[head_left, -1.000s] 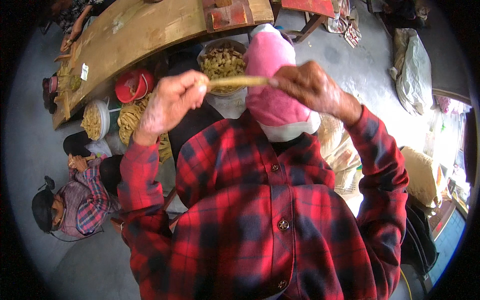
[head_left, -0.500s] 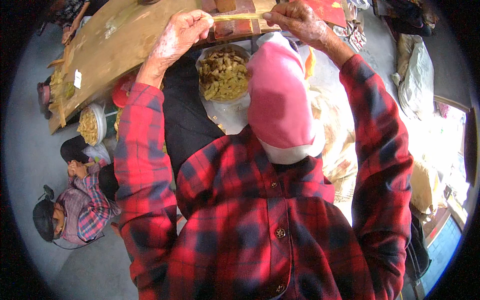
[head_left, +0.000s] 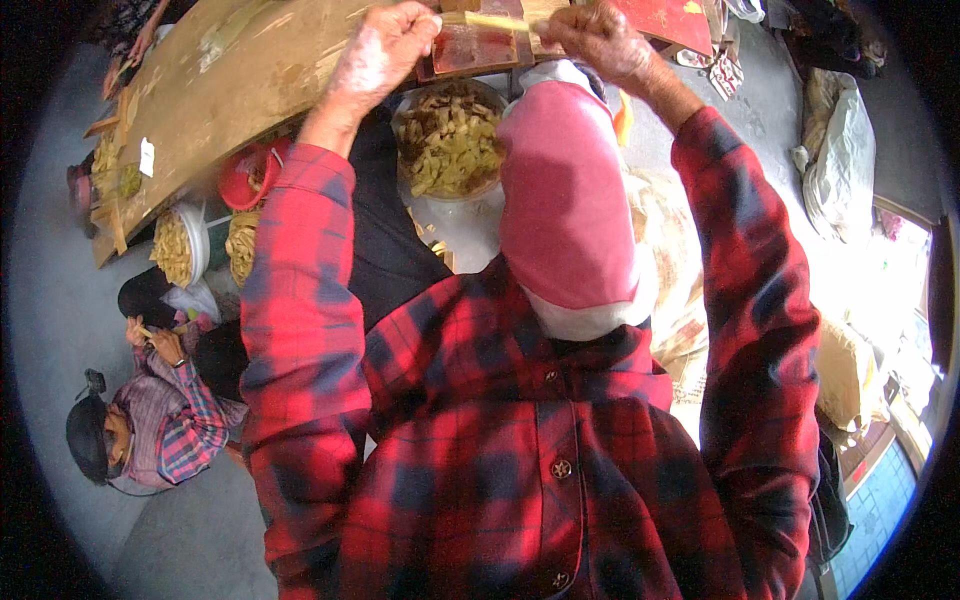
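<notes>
Above the table's near edge, my left hand (head_left: 385,50) and my right hand (head_left: 600,42) are level and apart. A thin pale-yellow strip (head_left: 490,21) runs between them, each end pinched in closed fingers. Its material I cannot make out. Below it, a dark red block (head_left: 470,50) rests at the table edge. Under my hands stands a round basin (head_left: 402,170) full of yellowish pieces. Pink cloth with a white edge (head_left: 565,190) lies over my right leg, beside the basin.
A long wooden board (head_left: 210,110) stretches left. Beneath it are a red bowl (head_left: 238,185) and a white tub (head_left: 200,240) of yellow pieces. Another person (head_left: 165,410) sits at lower left, handling a small strip. A red board (head_left: 665,25) and plastic bag (head_left: 840,150) are right.
Both hands have moved slightly up, with the left also a little right; the strip stays between them. The other person's hands have come apart slightly, showing a strip.
</notes>
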